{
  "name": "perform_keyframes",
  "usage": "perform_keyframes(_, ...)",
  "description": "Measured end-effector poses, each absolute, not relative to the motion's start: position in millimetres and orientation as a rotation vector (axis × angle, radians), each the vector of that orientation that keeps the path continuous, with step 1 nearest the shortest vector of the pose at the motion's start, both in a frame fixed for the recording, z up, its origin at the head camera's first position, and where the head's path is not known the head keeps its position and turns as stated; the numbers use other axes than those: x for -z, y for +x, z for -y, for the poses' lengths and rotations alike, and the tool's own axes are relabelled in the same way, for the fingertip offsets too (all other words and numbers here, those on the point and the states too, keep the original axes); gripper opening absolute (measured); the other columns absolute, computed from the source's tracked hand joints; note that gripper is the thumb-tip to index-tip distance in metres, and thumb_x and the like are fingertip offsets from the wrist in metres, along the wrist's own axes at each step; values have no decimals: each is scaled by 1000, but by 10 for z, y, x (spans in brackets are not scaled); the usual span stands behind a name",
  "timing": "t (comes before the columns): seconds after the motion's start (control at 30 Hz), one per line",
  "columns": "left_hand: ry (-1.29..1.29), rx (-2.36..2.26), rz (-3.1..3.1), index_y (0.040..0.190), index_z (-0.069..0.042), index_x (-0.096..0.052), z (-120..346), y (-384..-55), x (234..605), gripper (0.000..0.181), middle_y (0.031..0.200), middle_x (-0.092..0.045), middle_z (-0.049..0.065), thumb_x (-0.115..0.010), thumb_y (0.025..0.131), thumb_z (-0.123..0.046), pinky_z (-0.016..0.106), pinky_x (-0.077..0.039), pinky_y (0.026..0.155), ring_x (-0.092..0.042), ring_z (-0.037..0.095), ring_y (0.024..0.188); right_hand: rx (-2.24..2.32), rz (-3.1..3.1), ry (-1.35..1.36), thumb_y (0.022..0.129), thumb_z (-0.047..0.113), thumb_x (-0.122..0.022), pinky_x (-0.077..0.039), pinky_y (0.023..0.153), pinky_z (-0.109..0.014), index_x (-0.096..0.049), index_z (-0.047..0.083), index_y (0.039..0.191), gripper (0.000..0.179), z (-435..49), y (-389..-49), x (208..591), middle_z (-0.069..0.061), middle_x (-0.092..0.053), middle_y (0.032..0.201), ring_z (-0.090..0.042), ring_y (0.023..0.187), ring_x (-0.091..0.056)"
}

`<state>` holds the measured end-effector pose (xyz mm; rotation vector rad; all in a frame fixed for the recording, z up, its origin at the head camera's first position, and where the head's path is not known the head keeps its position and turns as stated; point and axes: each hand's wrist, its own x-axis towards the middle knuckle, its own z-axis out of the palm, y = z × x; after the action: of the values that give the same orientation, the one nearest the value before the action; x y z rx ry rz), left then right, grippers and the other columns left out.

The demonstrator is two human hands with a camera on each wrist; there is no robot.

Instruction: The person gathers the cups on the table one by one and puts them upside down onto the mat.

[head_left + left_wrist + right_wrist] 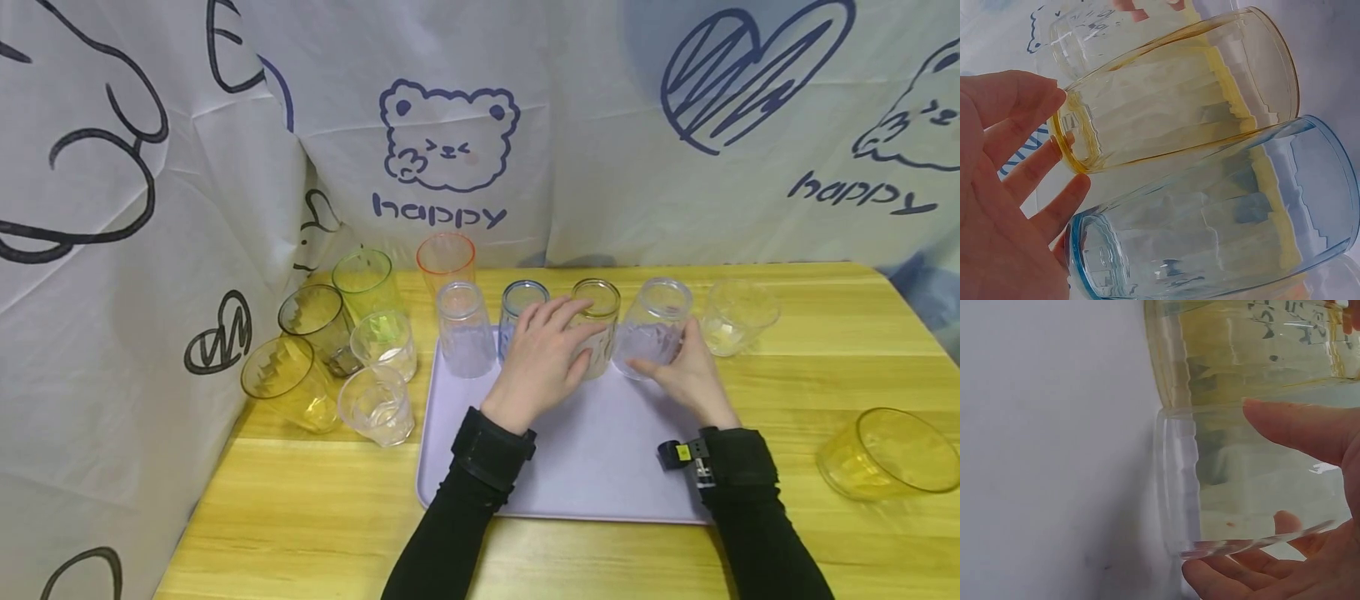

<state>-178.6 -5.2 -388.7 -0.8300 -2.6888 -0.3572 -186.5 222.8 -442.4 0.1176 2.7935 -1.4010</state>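
Four glasses stand upside down in a row along the far side of a pale lilac tray (pixel 592 467). My right hand (pixel 693 379) holds the rightmost clear glass (pixel 654 325), with the thumb on its near side and the fingers around the other side. That glass's rim sits against the tray in the right wrist view. My left hand (pixel 538 358) has its fingers spread at the upturned base of the amber-tinted glass (pixel 1166 100), fingertips right at its edge. A blue-tinted glass (pixel 1210 231) stands beside it, partly hidden by this hand in the head view. Another clear glass (pixel 465 337) ends the row at left.
Left of the tray stand upright glasses: yellow (pixel 288 383), grey (pixel 318 329), green (pixel 366 279) and two small clear ones (pixel 378 408). An orange-rimmed glass (pixel 447 262) is behind the tray. To the right are a clear glass (pixel 738 317) and a yellow glass (pixel 888 458).
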Motion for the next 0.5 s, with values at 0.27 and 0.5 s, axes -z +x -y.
perform_keyframes(0.27,-821,367,2698,134,-32,-65,51,-1780,3882,36,152,-52,-4,-61,99,-27,46,-32,122,-44,23,144,1513,-2797,81,86,15,-79,-36,112,-69,-14,-4,156,97,-2223,-1823,4302,-37,-30,154,-57,140,-36)
perform_keyframes(0.5,-829,373,2678,134,-32,-65,57,-1781,3882,35,151,-53,-4,-61,99,-28,45,-33,121,-46,23,143,1659,-2837,43,85,13,-79,-33,115,-68,-17,-3,155,96,-2207,-1782,4179,-34,-31,155,-56,142,-33)
